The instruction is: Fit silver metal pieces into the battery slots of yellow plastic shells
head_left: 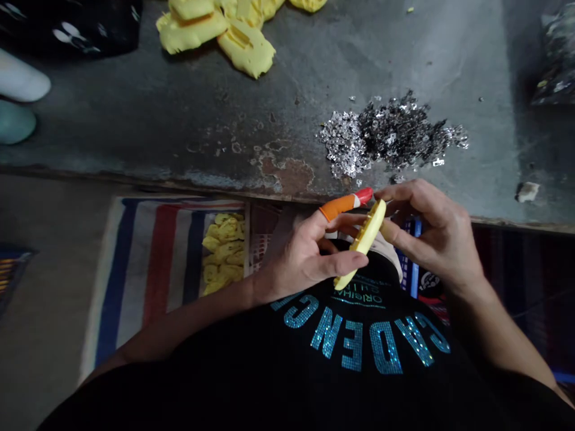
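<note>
My left hand [309, 251] holds a yellow plastic piece [369, 232] on edge between thumb and fingers, just in front of the bench edge. Orange and red coverings wrap one finger of that hand. The piece has a smooth outer side facing right and a ridged inner side facing left. From the right, my right hand [433, 230] closes its thumb and forefinger about the upper end of the same piece. Whether a small part sits between those fingertips is hidden. Just beyond the hands, a heap of small silvery metal clips [395, 134] lies on the grey bench [179, 114].
More yellow pieces [247, 48] lie at the back of the bench. A black bag [90, 27] is at far left, a clear bag [557, 60] at far right. Below the bench, yellow pieces [224, 254] fill a container beside a striped sheet [159, 257].
</note>
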`<state>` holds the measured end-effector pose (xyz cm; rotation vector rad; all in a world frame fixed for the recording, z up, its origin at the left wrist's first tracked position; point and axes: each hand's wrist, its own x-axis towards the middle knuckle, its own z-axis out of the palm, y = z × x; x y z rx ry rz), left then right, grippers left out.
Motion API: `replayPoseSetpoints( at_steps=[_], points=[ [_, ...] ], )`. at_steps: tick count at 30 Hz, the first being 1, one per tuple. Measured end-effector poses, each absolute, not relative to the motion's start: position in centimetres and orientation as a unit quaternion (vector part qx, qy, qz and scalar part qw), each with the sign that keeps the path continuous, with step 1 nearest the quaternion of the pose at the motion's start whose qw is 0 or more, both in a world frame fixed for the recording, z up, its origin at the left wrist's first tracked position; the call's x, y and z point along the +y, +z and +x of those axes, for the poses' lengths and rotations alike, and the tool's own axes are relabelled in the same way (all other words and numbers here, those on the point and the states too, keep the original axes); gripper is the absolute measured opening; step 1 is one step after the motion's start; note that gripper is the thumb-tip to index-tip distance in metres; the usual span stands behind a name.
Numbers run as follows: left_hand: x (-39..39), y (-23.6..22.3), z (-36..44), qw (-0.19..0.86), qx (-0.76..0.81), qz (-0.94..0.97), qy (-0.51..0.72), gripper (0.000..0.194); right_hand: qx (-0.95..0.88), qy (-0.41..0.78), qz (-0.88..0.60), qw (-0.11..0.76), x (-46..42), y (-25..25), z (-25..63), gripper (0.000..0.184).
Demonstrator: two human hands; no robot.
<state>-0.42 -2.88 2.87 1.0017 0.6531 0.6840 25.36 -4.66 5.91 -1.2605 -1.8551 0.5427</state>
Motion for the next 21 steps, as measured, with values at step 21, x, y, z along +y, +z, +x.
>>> replayPoseSetpoints(
  at_steps=[21],
  points=[
    [-1.6,3.8,-1.1,0.451,0.234,0.768,0.389,0.068,-0.692,0.132,-0.424,0.569,-5.5,0.4,24.5,0.042]
  ],
)
